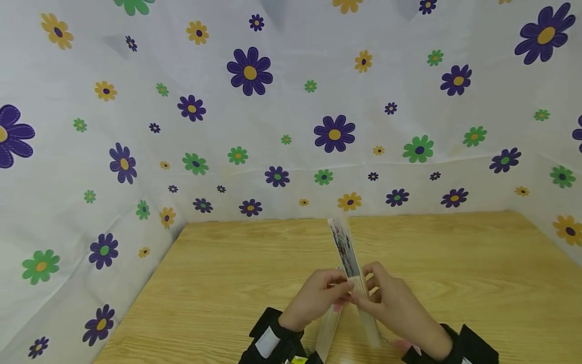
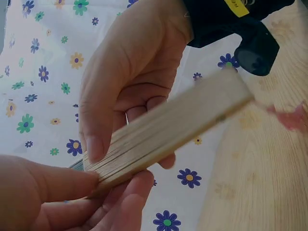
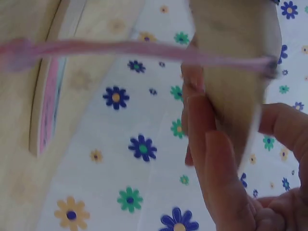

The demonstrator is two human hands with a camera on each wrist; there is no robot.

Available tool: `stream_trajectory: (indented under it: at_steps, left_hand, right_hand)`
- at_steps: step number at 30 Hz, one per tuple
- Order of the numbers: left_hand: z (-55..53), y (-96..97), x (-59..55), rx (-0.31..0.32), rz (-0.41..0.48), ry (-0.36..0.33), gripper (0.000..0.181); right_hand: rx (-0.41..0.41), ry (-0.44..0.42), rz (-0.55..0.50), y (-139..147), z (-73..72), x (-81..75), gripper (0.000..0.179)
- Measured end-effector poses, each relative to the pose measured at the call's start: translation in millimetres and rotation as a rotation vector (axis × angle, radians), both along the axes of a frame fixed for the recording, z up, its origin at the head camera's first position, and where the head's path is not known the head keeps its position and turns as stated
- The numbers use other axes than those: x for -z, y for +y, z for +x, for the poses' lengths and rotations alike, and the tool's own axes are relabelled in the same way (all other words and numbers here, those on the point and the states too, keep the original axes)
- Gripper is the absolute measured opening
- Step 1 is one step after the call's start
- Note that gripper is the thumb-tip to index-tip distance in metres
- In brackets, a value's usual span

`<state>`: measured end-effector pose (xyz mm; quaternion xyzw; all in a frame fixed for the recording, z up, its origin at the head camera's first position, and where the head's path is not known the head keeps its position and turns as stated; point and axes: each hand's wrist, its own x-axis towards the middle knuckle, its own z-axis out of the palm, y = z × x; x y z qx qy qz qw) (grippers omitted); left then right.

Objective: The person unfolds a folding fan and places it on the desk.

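Observation:
Both hands hold a closed folding fan (image 1: 346, 247) up in front of the body, slightly tilted, with its printed leaf part at the top and pale slats below. My left hand (image 1: 316, 294) pinches it near mid-length between thumb and fingers. On the other side my right hand (image 1: 390, 298) grips the slats, its thumb lying along them in the left wrist view. From the fan's lower end trails a pink tassel cord (image 3: 120, 47). A second closed folding fan (image 1: 328, 331), pink and pale along its edge in the right wrist view, lies on the table below the left hand.
The wooden table (image 1: 236, 268) spreads out beneath both hands. A white cloth with printed flowers (image 1: 291, 111) stands behind it and along both sides. Black straps with devices (image 1: 473, 344) sit on both wrists.

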<state>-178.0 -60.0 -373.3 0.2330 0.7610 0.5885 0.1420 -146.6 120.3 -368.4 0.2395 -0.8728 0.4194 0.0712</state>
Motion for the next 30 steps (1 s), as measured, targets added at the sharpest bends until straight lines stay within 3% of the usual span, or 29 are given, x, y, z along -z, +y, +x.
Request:
stream_trajectory:
  at_steps: [5,11,16,21,30]
  left_hand:
    - [3.4,4.2,-0.5,-0.072,0.020,0.033,0.018]
    - [3.9,3.9,-1.5,-0.091,0.050,0.057,0.018]
    - [3.2,3.0,-3.1,-0.106,0.049,0.076,0.016]
    - [2.3,3.9,-2.7,-0.112,0.031,0.089,0.015]
    - [1.2,5.7,0.3,-0.112,0.055,0.074,0.013]
  right_hand:
    - [0.049,-0.016,-0.050,-6,4.1,7.9,0.039]
    - [0.085,-0.109,-0.126,-9,5.6,5.5,0.036]
    - [0.170,-0.161,-0.135,-11,6.2,1.7,0.037]
    - [0.204,-0.131,-0.085,-12,6.2,1.2,0.037]
    - [0.214,0.006,-0.023,-10,4.6,0.5,0.029]
